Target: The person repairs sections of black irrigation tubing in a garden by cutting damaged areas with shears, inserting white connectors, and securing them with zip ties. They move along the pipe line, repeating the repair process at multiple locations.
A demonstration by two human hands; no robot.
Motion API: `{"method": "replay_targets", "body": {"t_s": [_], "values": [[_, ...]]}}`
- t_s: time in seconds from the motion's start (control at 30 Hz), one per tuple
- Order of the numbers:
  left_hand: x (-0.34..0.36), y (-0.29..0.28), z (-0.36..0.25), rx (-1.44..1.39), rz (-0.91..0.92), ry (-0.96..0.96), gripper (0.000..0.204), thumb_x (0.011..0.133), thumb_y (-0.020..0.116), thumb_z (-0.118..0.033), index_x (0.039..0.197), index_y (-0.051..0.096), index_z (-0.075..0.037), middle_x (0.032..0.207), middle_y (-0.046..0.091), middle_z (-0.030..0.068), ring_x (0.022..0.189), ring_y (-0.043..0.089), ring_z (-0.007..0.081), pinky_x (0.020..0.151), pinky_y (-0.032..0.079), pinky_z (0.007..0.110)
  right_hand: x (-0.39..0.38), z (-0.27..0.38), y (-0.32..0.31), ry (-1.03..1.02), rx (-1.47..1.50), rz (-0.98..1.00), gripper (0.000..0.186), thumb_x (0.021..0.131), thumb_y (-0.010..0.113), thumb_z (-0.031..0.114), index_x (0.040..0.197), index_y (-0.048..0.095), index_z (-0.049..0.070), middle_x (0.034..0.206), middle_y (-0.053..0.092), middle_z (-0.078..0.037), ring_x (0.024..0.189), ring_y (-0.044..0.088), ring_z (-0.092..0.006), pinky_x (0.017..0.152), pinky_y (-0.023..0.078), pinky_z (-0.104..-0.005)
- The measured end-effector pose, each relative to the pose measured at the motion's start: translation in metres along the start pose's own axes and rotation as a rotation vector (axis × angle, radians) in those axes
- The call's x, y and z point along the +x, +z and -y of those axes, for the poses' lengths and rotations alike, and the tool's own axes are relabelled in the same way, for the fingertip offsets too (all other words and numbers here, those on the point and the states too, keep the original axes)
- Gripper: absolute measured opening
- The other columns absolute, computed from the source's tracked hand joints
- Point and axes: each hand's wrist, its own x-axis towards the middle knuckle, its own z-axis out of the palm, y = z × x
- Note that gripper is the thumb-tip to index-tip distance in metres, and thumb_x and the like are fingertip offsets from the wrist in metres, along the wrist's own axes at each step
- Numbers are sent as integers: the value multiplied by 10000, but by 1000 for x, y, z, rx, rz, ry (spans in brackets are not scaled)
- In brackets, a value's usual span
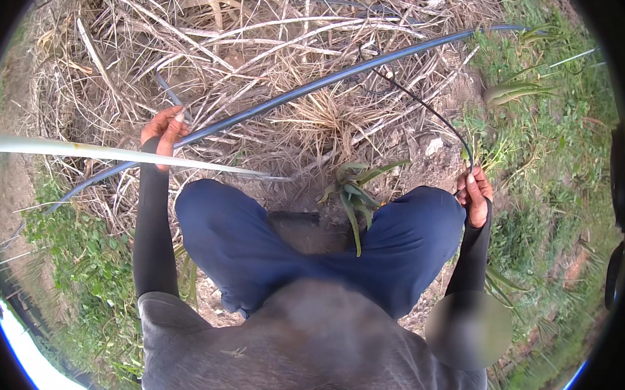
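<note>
My left hand (162, 136) is closed, fingertips pinched on a slim grey blade-like piece (169, 88) that points away from me; its exact kind is unclear. Just beyond that hand runs a long dark-blue hose (301, 91), rising from the lower left to the upper right. Beside my right knee, my right hand (476, 196) is closed on one end of a thin black tube (431, 110). The tube curves up and left to the hose; whether it is joined there I cannot tell.
Dry stalks and straw (236, 48) cover the ground ahead. A pale strip (108, 153) crosses the view from the left, over my left forearm. A green spiky plant (354, 193) grows between my knees. Green weeds (554, 142) stand at the right.
</note>
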Motion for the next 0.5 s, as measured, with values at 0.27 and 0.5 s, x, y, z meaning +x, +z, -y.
{"method": "replay_targets", "body": {"t_s": [0.27, 0.5], "values": [[-80, 30, -102, -440, -578, 702, 306, 961, 503, -235, 758, 529, -7, 518, 379, -10, 430, 313, 62, 398, 246, 208, 47, 103, 89, -111, 616, 466, 203, 935, 540, 153, 1055, 403, 63, 849, 409, -16, 701, 398, -69, 520, 369, -158], [-148, 84, -138, 187, 179, 469, 360, 949, 486, -264, 1189, 525, 2, 914, 624, 149, 801, 620, 205, 709, 503, 308, 90, 79, 194, 161, 244, 815, 280, 985, 436, 158, 1233, 397, 35, 1039, 498, -77, 798, 519, -90, 630, 438, -142]]}}
